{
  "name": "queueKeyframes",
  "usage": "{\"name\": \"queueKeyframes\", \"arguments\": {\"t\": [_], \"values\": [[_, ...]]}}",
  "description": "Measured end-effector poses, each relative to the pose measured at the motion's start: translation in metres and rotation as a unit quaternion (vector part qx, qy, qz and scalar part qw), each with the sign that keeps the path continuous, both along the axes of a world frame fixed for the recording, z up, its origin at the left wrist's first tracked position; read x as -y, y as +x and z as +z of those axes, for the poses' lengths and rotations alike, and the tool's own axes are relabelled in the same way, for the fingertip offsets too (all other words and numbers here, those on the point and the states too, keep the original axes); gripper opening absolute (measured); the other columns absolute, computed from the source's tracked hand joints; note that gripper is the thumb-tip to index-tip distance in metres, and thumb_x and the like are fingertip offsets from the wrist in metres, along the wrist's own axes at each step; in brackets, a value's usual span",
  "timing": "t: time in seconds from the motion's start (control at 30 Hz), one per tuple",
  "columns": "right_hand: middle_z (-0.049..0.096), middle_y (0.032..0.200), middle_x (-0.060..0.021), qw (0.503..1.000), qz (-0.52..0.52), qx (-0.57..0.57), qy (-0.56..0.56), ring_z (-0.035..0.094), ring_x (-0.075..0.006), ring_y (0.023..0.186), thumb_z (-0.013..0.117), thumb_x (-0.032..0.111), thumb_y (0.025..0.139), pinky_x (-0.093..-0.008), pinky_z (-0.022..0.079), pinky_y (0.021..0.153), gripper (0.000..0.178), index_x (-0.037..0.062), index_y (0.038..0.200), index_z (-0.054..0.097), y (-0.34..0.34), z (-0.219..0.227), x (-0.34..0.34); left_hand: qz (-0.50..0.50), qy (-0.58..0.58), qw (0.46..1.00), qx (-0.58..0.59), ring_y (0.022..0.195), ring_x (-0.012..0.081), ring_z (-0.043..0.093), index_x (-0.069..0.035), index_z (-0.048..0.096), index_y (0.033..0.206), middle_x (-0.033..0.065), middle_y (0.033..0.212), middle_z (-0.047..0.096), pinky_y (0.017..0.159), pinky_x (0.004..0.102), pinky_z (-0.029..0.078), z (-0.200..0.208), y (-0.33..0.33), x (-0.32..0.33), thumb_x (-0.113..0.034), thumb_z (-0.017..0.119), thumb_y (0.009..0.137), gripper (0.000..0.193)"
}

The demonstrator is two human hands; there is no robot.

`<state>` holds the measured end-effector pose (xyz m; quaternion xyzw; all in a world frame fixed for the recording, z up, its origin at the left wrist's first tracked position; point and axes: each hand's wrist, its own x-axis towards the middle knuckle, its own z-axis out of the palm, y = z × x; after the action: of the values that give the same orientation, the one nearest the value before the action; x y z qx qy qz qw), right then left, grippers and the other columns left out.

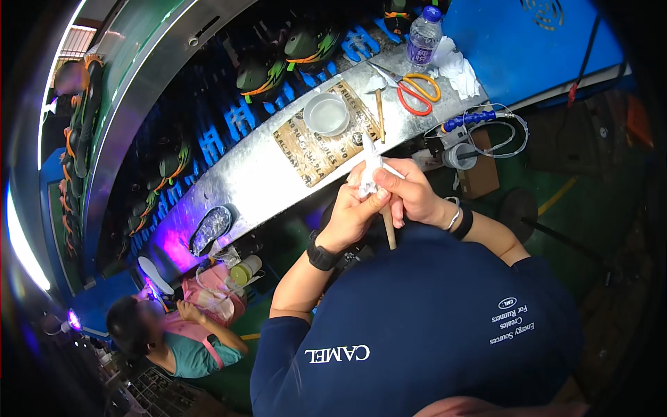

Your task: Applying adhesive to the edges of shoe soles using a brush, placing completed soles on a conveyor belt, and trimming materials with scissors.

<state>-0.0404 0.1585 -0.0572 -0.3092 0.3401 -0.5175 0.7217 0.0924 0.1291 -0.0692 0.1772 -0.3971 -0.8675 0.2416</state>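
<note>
Close to the bench's near edge, both hands are closed together around a slim wooden-handled tool [390, 229] and a crumpled white tissue [369, 167] wrapped about its upper part. My left hand [353, 210] pinches the tissue from the left side. My right hand [415, 196] grips it from the right, thumb pressed on the tissue. The wooden handle points down toward my body. A pale tip sticks up above my fingers; the tool's exact kind is hidden. Just beyond my hands, a round bowl [326, 115] stands on a printed brown paper sheet [306, 156].
Past the bowl lie a second wooden-handled tool [380, 115] and scissors [417, 94] with red and orange handles. A bottle [424, 36] and crumpled tissues [456, 71] stand behind. Shoes [260, 75] hang along the far side. A dark sole-shaped piece [210, 229] lies left, near another person [187, 340].
</note>
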Motion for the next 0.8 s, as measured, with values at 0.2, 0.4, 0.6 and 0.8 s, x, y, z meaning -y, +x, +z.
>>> {"name": "queueKeyframes", "arguments": {"t": [0.2, 0.4, 0.6, 0.8], "values": [[0.058, 0.079, -0.0102, 0.995, -0.04, -0.019, -0.09, 0.053, -0.0089, 0.05, 0.045, 0.023, 0.085, -0.0185, 0.043, 0.043, 0.032, -0.0063, 0.099, 0.049, -0.008, 0.004, 0.023, 0.005, 0.01, 1.0, -0.003, 0.059, 0.0208, 0.055, 0.002, 0.048, 0.09, 0.0137, 0.068, 0.054, 0.058, 0.0324, 0.048, 0.0, 0.0, 0.004, -0.021, 0.045, 0.086, 0.023], [0.059, 0.079, -0.0097, 0.998, -0.034, -0.04, -0.03, 0.057, -0.0108, 0.065, 0.043, 0.025, 0.087, -0.0204, 0.047, 0.056, 0.032, -0.0053, 0.09, 0.055, -0.005, 0.026, 0.029, 0.021, -0.004, 1.0, -0.012, 0.057, 0.0183, 0.052, 0.004, 0.048, 0.091, 0.0117, 0.067, 0.052, 0.055, 0.0299, 0.045, 0.003, -0.001, 0.005, -0.02, 0.045, 0.086, 0.024], [0.058, 0.071, -0.0089, 0.998, -0.052, 0.027, -0.012, 0.052, -0.0082, 0.053, 0.044, 0.023, 0.087, -0.0171, 0.042, 0.043, 0.03, -0.0049, 0.092, 0.054, 0.004, 0.017, 0.019, 0.069, 0.038, 0.996, -0.046, 0.05, 0.0091, 0.034, 0.0, 0.048, 0.081, 0.0058, 0.062, 0.046, 0.045, 0.0228, 0.031, 0.01, -0.005, 0.004, -0.018, 0.046, 0.086, 0.019], [0.058, 0.068, -0.0062, 0.999, -0.041, 0.01, -0.031, 0.046, -0.0025, 0.043, 0.046, 0.019, 0.086, -0.0139, 0.036, 0.037, 0.026, -0.0043, 0.093, 0.055, 0.001, 0.008, 0.02, 0.052, 0.075, 0.992, -0.091, 0.051, 0.0075, 0.036, -0.002, 0.048, 0.086, 0.0036, 0.062, 0.046, 0.046, 0.0206, 0.031, 0.005, -0.007, 0.014, -0.018, 0.047, 0.086, 0.017]]}}
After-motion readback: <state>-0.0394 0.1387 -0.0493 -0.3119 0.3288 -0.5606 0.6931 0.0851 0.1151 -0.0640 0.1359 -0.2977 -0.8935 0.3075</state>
